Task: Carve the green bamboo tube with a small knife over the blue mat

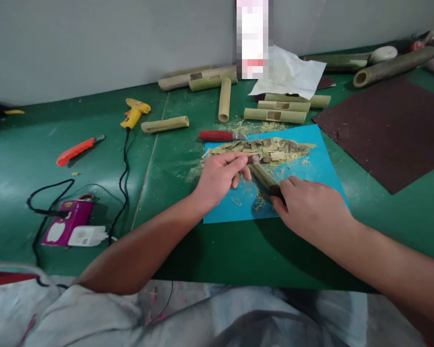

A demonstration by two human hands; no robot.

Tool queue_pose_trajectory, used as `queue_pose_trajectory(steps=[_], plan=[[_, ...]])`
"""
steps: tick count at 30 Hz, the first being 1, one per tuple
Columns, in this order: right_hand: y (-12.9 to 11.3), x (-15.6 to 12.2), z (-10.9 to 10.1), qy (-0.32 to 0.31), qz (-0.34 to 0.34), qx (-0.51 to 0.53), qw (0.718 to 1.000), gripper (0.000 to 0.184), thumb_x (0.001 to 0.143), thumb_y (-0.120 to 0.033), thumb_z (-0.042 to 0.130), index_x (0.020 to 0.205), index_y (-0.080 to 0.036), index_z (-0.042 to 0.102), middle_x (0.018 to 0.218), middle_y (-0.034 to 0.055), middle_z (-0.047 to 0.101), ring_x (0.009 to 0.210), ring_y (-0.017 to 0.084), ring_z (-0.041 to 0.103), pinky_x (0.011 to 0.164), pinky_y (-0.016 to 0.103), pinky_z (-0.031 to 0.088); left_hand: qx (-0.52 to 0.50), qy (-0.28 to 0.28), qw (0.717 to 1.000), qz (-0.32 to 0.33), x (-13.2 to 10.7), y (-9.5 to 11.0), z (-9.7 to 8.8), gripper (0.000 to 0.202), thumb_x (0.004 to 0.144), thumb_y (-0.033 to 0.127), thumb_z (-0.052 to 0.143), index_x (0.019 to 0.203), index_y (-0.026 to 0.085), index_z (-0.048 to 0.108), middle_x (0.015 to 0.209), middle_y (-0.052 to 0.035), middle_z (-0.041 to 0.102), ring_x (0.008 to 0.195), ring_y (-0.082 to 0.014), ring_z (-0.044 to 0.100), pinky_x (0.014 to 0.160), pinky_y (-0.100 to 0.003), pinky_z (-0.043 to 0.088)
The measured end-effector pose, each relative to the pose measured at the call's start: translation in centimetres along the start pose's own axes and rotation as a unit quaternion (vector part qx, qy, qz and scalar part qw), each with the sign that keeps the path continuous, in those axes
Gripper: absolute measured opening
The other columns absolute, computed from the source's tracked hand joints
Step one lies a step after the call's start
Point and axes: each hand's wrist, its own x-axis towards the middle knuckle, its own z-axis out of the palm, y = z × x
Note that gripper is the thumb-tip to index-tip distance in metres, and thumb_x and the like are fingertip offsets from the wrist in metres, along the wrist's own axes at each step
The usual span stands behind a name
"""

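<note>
Green bamboo (pixel 265 178) slants away and leftward from the right hand (pixel 311 203).

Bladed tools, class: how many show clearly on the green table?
2: the orange cutter left of the yellow glue gun, and the red-handled knife along the far edge of the blue sheet. Others may be hidden.

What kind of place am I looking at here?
Probably a craft workbench: cut bamboo tubes, a glue gun and a knife beside wood shavings lie on a green table.
</note>
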Motion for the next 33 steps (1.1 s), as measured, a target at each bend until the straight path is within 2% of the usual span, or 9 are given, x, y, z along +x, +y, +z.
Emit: queue_pose_trajectory(steps=[5, 13, 17, 19, 21, 23, 25, 28, 33], plan=[[-0.1, 0.0, 0.0, 0.01, -0.002, -0.001, 1.0, 0.026, 0.096, -0.033, 0.05, 0.086, -0.015, 0.066, 0.078, 0.0088, 0.067, 0.063, 0.019, 0.062, 0.051, 0.031, 0.018, 0.02, 0.012, 1.0, 0.011, 0.2, -0.1, -0.3, 0.026, 0.089, 0.028, 0.06, 0.102, 0.014, 0.078, 0.067, -0.0014, 0.07, 0.043, -0.0052, 0.046, 0.042, -0.018, 0.037], [-0.1, 0.2, -0.6, -0.018, -0.006, 0.007, 1.0, 0.025, 0.096, -0.033, 0.05, 0.087, -0.015, 0.065, 0.082, 0.0094, 0.067, 0.069, 0.021, 0.064, 0.054, 0.031, 0.019, 0.04, 0.024, 0.998, 0.033, -0.1, -0.3, -0.4, 0.024, 0.091, 0.028, 0.058, 0.104, 0.014, 0.074, 0.07, -0.0017, 0.071, 0.043, -0.0056, 0.048, 0.044, -0.019, 0.041], [0.0, 0.1, -0.7, -0.016, -0.009, 0.01, 1.0, 0.026, 0.097, -0.032, 0.048, 0.087, -0.015, 0.064, 0.08, 0.0094, 0.067, 0.069, 0.021, 0.063, 0.055, 0.032, 0.019, 0.122, 0.032, 0.99, 0.066, -0.3, -0.7, -0.5, 0.022, 0.094, 0.029, 0.056, 0.105, 0.014, 0.068, 0.071, -0.0014, 0.071, 0.045, -0.0068, 0.05, 0.047, -0.02, 0.044], [0.0, 0.1, -0.6, -0.012, -0.012, 0.013, 1.0, 0.026, 0.097, -0.031, 0.047, 0.086, -0.015, 0.064, 0.08, 0.0095, 0.067, 0.069, 0.02, 0.063, 0.055, 0.032, 0.019, 0.222, 0.031, 0.966, 0.125, -0.4, -1.0, -0.7, 0.021, 0.094, 0.028, 0.057, 0.107, 0.015, 0.068, 0.078, -0.0026, 0.072, 0.055, -0.0091, 0.057, 0.055, -0.022, 0.049], [0.0, 0.0, -0.5, -0.007, -0.013, 0.015, 1.0, 0.026, 0.096, -0.03, 0.047, 0.085, -0.015, 0.064, 0.08, 0.0096, 0.067, 0.068, 0.02, 0.063, 0.055, 0.032, 0.019, 0.33, 0.017, 0.923, 0.2, -0.4, -1.2, -1.0, 0.021, 0.095, 0.026, 0.057, 0.11, 0.017, 0.069, 0.091, -0.0054, 0.075, 0.073, -0.0134, 0.066, 0.07, -0.025, 0.054], [0.0, 0.0, -0.4, -0.002, -0.013, 0.014, 1.0, 0.025, 0.096, -0.03, 0.047, 0.085, -0.015, 0.064, 0.08, 0.0095, 0.067, 0.068, 0.02, 0.063, 0.055, 0.032, 0.019, 0.403, 0.0, 0.878, 0.26, -0.4, -1.2, -1.2, 0.024, 0.098, 0.025, 0.053, 0.114, 0.018, 0.071, 0.104, -0.0077, 0.075, 0.09, -0.0172, 0.07, 0.082, -0.028, 0.055], [0.0, 0.0, -0.3, 0.005, -0.016, 0.013, 1.0, 0.025, 0.096, -0.032, 0.048, 0.085, -0.015, 0.064, 0.079, 0.0092, 0.067, 0.068, 0.02, 0.063, 0.055, 0.032, 0.019, 0.44, -0.007, 0.848, 0.294, -0.5, -1.2, -1.3, 0.029, 0.101, 0.024, 0.049, 0.118, 0.017, 0.071, 0.106, -0.009, 0.074, 0.095, -0.0184, 0.07, 0.082, -0.029, 0.054], [0.0, 0.1, -0.3, 0.006, -0.019, 0.011, 1.0, 0.025, 0.096, -0.032, 0.05, 0.085, -0.015, 0.064, 0.079, 0.0089, 0.067, 0.068, 0.02, 0.063, 0.055, 0.032, 0.019, 0.473, 0.005, 0.827, 0.303, -0.6, -1.1, -1.2, 0.032, 0.101, 0.024, 0.048, 0.12, 0.016, 0.072, 0.1, -0.0097, 0.074, 0.087, -0.0176, 0.07, 0.075, -0.027, 0.054], [-0.1, 0.1, -0.6, -0.004, -0.015, 0.012, 1.0, 0.024, 0.096, -0.031, 0.05, 0.084, -0.014, 0.064, 0.078, 0.0091, 0.067, 0.068, 0.019, 0.062, 0.055, 0.031, 0.018, 0.485, 0.007, 0.82, 0.302, -0.5, -1.4, -1.3, 0.031, 0.099, 0.023, 0.049, 0.119, 0.015, 0.073, 0.096, -0.0094, 0.072, 0.084, -0.0172, 0.068, 0.073, -0.026, 0.053]])
